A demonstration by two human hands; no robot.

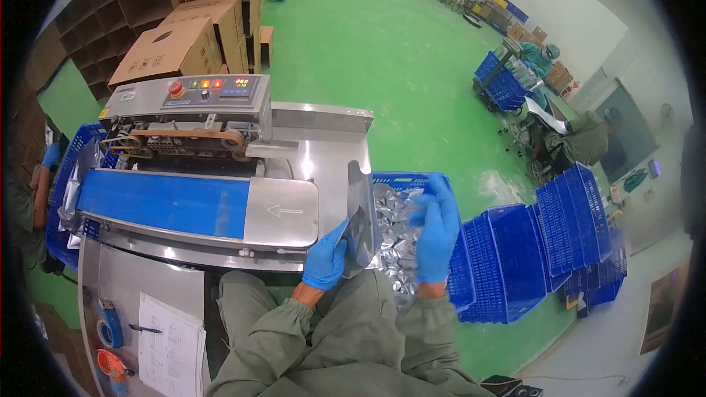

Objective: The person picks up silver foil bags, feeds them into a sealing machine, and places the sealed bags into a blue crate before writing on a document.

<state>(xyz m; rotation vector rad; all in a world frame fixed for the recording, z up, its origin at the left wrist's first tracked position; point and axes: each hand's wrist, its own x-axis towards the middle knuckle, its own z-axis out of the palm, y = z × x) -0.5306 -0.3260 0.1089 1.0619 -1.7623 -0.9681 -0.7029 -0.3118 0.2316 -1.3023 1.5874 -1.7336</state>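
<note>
My left hand (325, 261), in a blue glove, is closed on the lower left edge of a silver foil pouch (361, 224), which stands upright beside the steel end of a sealing machine. My right hand (437, 235), also blue-gloved, is raised just right of the pouch, over a blue crate (459, 250). Its fingers point upward and look apart, with some motion blur; nothing shows in them. Several crumpled-looking silver pouches (397, 250) fill the crate below. In front of me, the band sealer (184, 99) has lit buttons, a blue conveyor belt (165, 202) and an arrow-marked plate (283, 211).
Another blue crate (65, 242) with foil pouches is at the belt's left end, near another person's gloved hand (51, 154). Stacked blue crates (507, 257) stand to the right. Papers (170, 342), a pen and tape dispensers lie lower left. Cardboard boxes (169, 48) rise behind the machine.
</note>
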